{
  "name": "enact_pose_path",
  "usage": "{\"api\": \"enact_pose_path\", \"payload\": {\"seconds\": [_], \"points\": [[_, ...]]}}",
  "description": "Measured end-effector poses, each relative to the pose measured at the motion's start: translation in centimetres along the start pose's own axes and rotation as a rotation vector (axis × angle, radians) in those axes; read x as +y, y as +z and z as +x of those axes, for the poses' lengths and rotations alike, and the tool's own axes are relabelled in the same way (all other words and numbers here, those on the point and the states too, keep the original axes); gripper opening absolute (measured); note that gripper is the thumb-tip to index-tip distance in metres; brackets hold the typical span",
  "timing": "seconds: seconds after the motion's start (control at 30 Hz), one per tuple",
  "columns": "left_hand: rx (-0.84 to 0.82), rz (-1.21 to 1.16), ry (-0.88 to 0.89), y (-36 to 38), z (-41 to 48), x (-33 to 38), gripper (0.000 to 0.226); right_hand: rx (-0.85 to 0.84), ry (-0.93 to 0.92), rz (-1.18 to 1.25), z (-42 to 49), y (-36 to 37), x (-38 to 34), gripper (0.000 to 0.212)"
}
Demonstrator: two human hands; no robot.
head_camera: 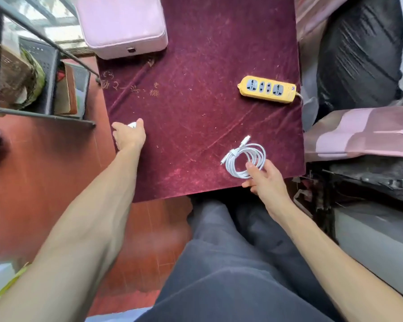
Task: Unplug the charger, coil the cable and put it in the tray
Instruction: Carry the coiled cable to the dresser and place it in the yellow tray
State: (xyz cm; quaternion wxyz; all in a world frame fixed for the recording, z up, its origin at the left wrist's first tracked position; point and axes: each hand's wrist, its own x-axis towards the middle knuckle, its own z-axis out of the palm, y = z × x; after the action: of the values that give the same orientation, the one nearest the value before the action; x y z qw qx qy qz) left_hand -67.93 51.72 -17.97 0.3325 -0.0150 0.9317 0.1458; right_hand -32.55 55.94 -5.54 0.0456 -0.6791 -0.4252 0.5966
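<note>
A white cable [244, 158], wound into a coil with both plug ends free, lies at the near right of the maroon cloth-covered table [196, 112]. My right hand [263, 177] pinches the coil's near side between thumb and fingers. At the table's left edge my left hand [128, 135] covers a small white charger block [132, 125], of which only a corner shows. A yellow power strip [266, 89] rests at the far right with nothing plugged into it. A pale pink closed case [121, 26] stands at the far left of the table.
A metal rack with boxes [33, 77] stands left of the table over a red floor. Black and pink plastic-wrapped bundles [358, 66] crowd the right side. My dark-trousered legs [230, 252] reach under the near table edge.
</note>
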Motion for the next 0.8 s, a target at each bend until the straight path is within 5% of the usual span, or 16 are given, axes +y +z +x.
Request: {"api": "enact_pose_path", "payload": {"seconds": [0.17, 0.5, 0.6, 0.8], "points": [[0.031, 0.058, 0.037, 0.0, 0.3, 0.2, 0.055, 0.015, -0.003, -0.011, -0.5, -0.8, 1.3, 0.007], [-0.348, -0.329, 0.051, -2.5, -12.2, -2.3, 0.012, -0.003, -0.052, -0.159, -3.7, -6.0, 1.8, 0.008], [-0.444, -0.409, 0.117, -3.1, -17.4, -3.6, 0.028, -0.018, -0.096, -0.207, -4.8, -8.0, 1.3, 0.008], [-0.380, -0.617, 0.138, -4.9, -27.0, -8.2, 0.008, -0.140, -0.239, -0.346, -6.3, -11.9, -0.4, 0.009]]}}
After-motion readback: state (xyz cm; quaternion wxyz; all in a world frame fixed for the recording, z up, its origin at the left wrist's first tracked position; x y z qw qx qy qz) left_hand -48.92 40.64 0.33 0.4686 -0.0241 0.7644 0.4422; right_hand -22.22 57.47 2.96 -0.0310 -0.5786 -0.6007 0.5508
